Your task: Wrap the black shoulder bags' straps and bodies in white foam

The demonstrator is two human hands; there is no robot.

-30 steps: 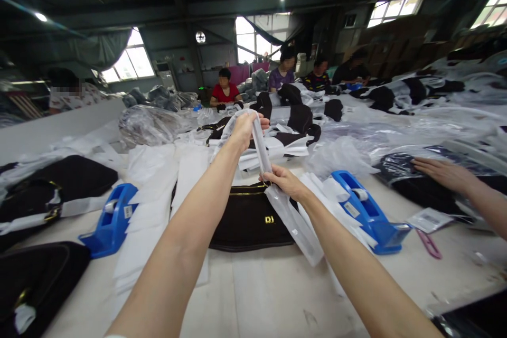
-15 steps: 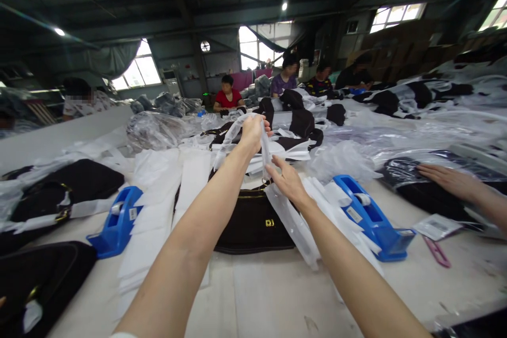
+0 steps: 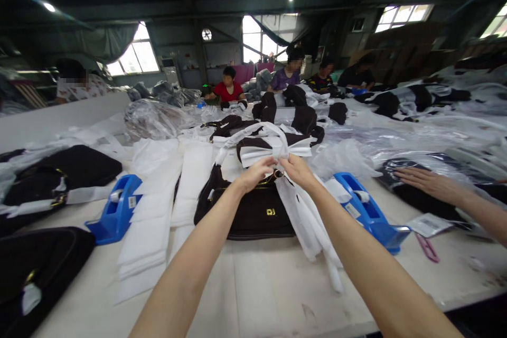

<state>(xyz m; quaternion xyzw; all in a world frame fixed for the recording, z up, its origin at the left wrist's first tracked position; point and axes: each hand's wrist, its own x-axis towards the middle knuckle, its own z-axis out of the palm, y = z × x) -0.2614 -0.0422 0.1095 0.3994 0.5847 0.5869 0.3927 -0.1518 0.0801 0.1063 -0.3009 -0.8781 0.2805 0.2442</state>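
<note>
A dark handbag (image 3: 253, 214) with gold letters lies on the table in front of me. Its handle (image 3: 263, 128), wrapped in white foam, arches up behind the bag. My left hand (image 3: 256, 174) reaches over the bag, fingers pinched at the handle's right end beside a metal ring (image 3: 278, 173). From the other side, my right hand (image 3: 298, 170) closes its fingers on that same end. The two sets of fingertips nearly meet, and they partly hide the wrapping between them. White foam strips (image 3: 303, 222) hang down from the bag's right side, under my right forearm.
Blue tape dispensers stand left (image 3: 116, 208) and right (image 3: 368, 211) of the bag. White foam sheets (image 3: 148, 222) are stacked at left. Other dark bags (image 3: 43, 269) lie further left. A co-worker's hand (image 3: 431, 185) rests on a plastic-covered bag at right, near a pink cutter (image 3: 428, 248).
My left hand has come down from the top of the handle to its right end, meeting my right hand. The handle now stands arched by itself, and the bag's left side shows more.
</note>
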